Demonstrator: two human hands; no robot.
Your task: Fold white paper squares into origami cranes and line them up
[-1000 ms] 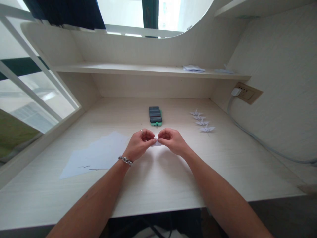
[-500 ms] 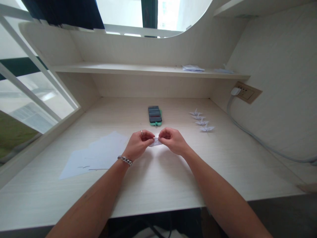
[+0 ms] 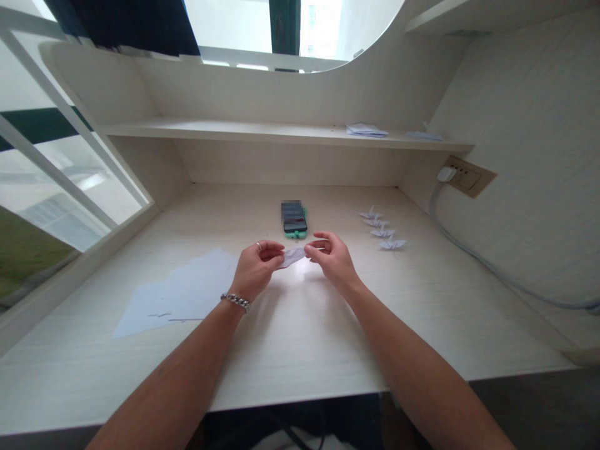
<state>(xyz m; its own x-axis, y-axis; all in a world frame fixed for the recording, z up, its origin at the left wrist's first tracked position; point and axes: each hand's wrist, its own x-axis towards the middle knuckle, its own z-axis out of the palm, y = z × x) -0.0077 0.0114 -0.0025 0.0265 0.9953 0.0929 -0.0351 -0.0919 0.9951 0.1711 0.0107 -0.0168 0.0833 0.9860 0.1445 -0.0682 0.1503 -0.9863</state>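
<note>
Folded paper strip [image 3: 294, 256] is stretched between both hands over the desk [image 3: 300, 350], just this side of the phone [image 3: 294, 223]. Going by the head view, compared with half a second ago the hands have shifted toward the phone and drawn a bit apart, so more of the paper shows. Left hand [image 3: 253, 269] has thumb and fingers pinched on one end; right hand [image 3: 335, 259] has its thumb and fingertip on the other, remaining fingers loosely spread. I'd call it mid-fold, tbh, not yet shaped like the paper cranes [image 3: 383, 232] lined up to the right. Paper sheets [image 3: 192, 287] on the left haven't budged.
</note>
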